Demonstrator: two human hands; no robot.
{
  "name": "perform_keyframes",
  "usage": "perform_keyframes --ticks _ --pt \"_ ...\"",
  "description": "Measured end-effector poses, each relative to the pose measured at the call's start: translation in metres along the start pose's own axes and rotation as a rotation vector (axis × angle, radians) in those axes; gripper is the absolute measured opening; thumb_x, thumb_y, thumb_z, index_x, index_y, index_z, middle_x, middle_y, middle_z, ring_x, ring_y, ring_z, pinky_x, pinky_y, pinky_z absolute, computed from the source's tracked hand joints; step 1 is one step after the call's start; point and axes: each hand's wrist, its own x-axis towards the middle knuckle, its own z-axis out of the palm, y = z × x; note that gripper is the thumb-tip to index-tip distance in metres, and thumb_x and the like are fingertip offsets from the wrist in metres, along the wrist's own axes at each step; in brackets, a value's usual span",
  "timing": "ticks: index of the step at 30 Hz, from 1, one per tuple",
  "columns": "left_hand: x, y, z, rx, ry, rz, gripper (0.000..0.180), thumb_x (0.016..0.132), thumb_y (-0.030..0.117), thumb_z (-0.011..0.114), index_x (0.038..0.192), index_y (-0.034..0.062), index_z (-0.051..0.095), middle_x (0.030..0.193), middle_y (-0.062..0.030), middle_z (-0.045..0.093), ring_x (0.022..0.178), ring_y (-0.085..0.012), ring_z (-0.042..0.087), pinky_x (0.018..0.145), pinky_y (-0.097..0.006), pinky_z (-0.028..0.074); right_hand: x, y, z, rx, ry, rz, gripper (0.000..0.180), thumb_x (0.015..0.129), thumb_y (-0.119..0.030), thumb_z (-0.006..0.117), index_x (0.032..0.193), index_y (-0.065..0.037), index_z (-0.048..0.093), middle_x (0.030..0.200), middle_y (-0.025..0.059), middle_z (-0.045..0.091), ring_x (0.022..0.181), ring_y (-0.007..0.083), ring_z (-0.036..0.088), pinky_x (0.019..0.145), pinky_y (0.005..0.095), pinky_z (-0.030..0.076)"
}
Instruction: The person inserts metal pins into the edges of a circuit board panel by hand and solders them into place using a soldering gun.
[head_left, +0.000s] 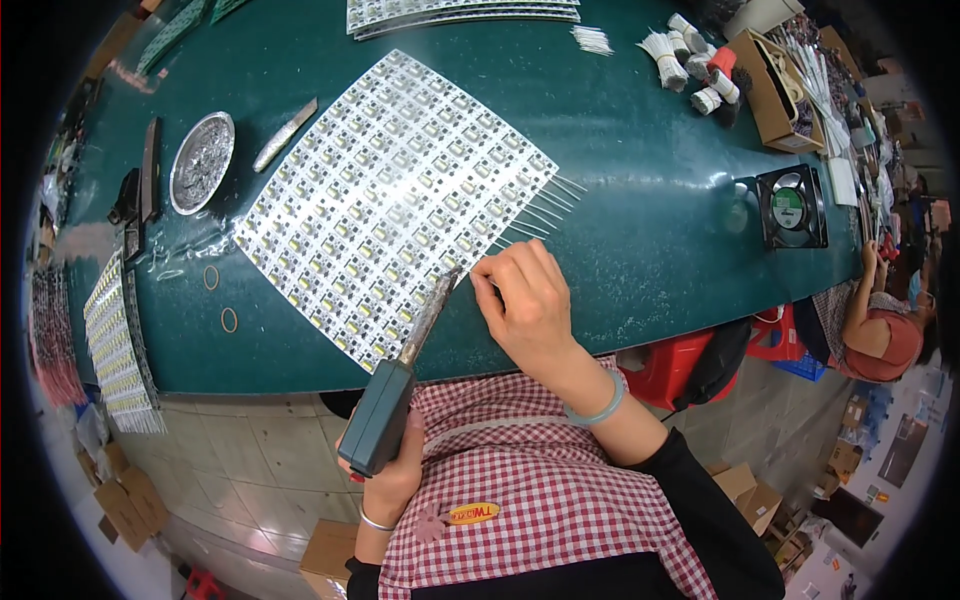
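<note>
A white circuit board panel (385, 190), covered in rows of small yellowish LEDs, lies at an angle on the green table. My left hand (400, 460) is wrapped round a dark green soldering gun (378, 415). The gun's metal tip rests at or just over the panel's near right edge. Beside that tip my right hand (528, 300) is closed in a pinch at the board's edge; whatever its fingertips hold is hidden. Several thin white wires (540, 212) stick out from the panel's right edge, farther along from my right hand.
Left of the panel are a metal bowl (202, 163), a knife (286, 135) and two rubber bands (229, 320). More panels (462, 12) are stacked at the far edge. Wire bundles (664, 60), a cardboard box (765, 95) and a fan (791, 207) stand right. Another person (880, 335) sits far right.
</note>
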Motion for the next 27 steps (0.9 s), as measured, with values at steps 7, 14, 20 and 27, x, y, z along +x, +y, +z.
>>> perform_keyframes --ticks 7,14,20,27 --pt "0.005 0.006 0.003 -0.047 -0.004 -0.017 0.038 0.081 -0.001 0.076 0.118 -0.004 0.065 0.109 -0.0121 0.071 0.096 -0.0195 0.068 0.086 -0.031 0.054 0.003 -0.001 -0.008 0.099 0.104 0.088 0.013 0.079 0.001 0.071 0.085 -0.004 0.061 0.082 0.0083 0.054 0.078 0.028 0.054 0.066 0.0388 0.044" --pt "0.011 0.009 0.006 0.003 0.0 0.012 0.039 0.08 -0.003 0.076 0.118 -0.0035 0.065 0.106 -0.0114 0.071 0.095 -0.0188 0.069 0.085 -0.03 0.054 0.003 0.001 -0.009 0.046 0.057 0.153 0.013 0.077 0.003 0.072 0.085 -0.001 0.063 0.084 0.0098 0.057 0.079 0.0283 0.055 0.067 0.0376 0.046" --pt "0.013 0.009 0.01 -0.011 0.015 -0.012 0.037 0.08 -0.003 0.076 0.116 -0.0042 0.066 0.105 -0.0107 0.071 0.094 -0.0171 0.069 0.084 -0.029 0.055 0.005 0.001 -0.006 0.017 0.054 0.127 0.015 0.076 0.004 0.073 0.084 -0.001 0.062 0.084 0.01 0.056 0.078 0.0282 0.056 0.066 0.0378 0.046" --pt "0.016 0.009 0.013 -0.014 0.006 0.012 0.036 0.081 -0.002 0.077 0.115 -0.0043 0.066 0.104 -0.0104 0.072 0.091 -0.0161 0.069 0.082 -0.028 0.055 0.004 0.001 -0.008 -0.017 0.047 0.131 0.015 0.074 0.002 0.072 0.079 -0.003 0.059 0.081 0.0084 0.052 0.076 0.0271 0.053 0.064 0.0381 0.044"
